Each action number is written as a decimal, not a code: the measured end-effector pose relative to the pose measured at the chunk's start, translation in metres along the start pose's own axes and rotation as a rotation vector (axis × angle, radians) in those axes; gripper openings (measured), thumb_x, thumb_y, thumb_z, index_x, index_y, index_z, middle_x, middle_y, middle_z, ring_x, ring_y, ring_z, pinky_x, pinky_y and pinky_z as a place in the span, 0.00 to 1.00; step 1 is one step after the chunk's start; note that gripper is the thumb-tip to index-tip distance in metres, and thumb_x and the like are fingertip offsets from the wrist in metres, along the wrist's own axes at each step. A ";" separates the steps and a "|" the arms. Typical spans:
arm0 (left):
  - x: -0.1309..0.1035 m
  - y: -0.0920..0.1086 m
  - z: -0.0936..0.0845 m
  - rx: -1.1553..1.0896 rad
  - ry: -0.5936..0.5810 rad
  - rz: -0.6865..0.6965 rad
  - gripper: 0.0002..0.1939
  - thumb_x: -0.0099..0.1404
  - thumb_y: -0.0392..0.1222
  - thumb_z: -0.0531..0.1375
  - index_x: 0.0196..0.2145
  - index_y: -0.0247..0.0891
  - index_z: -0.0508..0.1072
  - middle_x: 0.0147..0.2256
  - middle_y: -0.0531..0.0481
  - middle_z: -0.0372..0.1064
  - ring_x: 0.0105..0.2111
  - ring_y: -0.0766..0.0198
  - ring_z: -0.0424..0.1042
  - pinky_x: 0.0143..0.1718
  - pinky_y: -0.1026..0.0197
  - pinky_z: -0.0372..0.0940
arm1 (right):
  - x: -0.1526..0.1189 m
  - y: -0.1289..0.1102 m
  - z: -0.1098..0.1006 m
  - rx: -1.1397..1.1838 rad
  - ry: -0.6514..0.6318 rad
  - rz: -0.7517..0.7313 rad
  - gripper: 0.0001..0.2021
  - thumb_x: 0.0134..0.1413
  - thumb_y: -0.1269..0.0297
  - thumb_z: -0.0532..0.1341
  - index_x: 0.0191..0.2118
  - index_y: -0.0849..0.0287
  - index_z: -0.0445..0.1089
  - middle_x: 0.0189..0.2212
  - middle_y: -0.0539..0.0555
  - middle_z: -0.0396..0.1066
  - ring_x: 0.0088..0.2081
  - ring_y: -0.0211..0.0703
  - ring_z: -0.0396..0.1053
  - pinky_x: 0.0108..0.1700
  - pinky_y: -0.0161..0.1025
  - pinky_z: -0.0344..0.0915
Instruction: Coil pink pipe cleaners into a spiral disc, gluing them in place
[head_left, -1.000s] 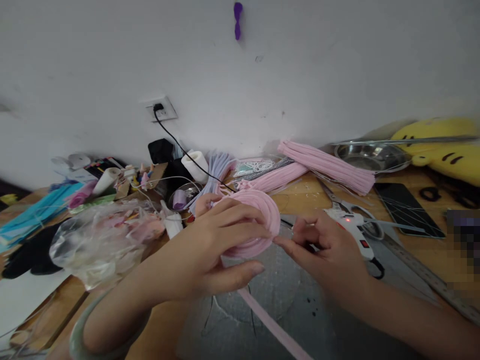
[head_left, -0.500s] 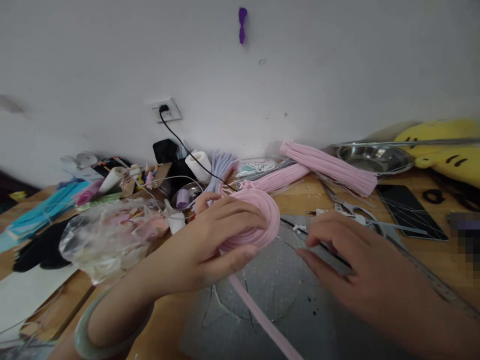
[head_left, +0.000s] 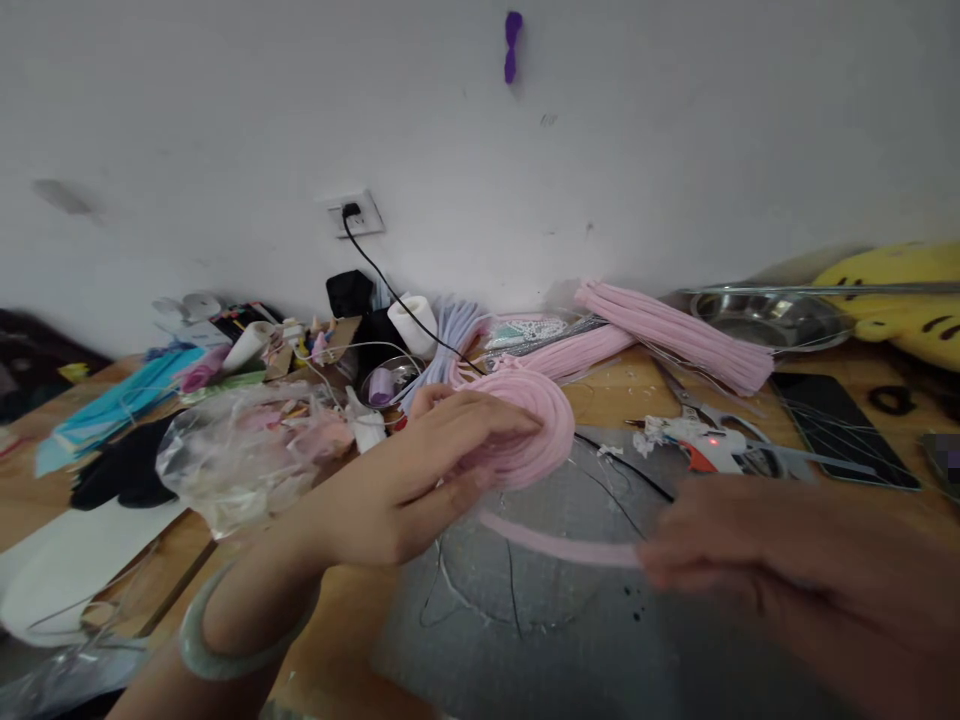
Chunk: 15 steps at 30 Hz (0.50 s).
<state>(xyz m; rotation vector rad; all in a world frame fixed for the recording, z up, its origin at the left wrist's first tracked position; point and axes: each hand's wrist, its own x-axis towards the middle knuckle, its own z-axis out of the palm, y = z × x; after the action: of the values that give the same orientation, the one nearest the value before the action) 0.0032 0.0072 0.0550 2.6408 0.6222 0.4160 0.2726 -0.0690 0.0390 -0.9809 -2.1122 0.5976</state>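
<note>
A round coil wound from pink chenille stem [head_left: 555, 432] is gripped in my left hand [head_left: 420, 470], fingers spread over its top and thumb at its lower edge. From the coil's underside a loose pink strip [head_left: 562, 545] runs rightward. My right hand [head_left: 757, 550], smeared by motion, has its fingertips closed on that strip's far end. Below the coil lies a grey mat [head_left: 465, 670] with thin wires on it. A white and orange hot glue gun [head_left: 709, 450], its red light showing, rests just beyond my right hand.
Pink chenille stem bundles [head_left: 675, 335] lie at the back, near a metal bowl [head_left: 772, 315]. Scissors [head_left: 694, 400] and a black phone [head_left: 840, 425] are on the right. A clear plastic bag [head_left: 217, 450] sits left. A black cable [head_left: 390, 290] hangs from the wall socket.
My right hand has moved down and right and taken hold of the loose pink strip, which now stretches sideways instead of hanging toward me. The glue gun has come into view. My left hand keeps the coil.
</note>
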 end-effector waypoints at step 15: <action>-0.004 -0.011 -0.008 -0.242 -0.063 -0.079 0.23 0.67 0.33 0.48 0.59 0.43 0.59 0.59 0.48 0.60 0.58 0.56 0.58 0.59 0.52 0.53 | 0.015 0.040 0.005 -0.073 -0.047 0.218 0.11 0.59 0.68 0.54 0.34 0.50 0.74 0.25 0.45 0.73 0.26 0.36 0.68 0.29 0.33 0.62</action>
<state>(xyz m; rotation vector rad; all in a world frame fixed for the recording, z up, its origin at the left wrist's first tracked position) -0.0070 0.0169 0.0560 2.3823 0.6126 0.3597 0.2803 -0.0338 0.0161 -1.2608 -2.0960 0.6595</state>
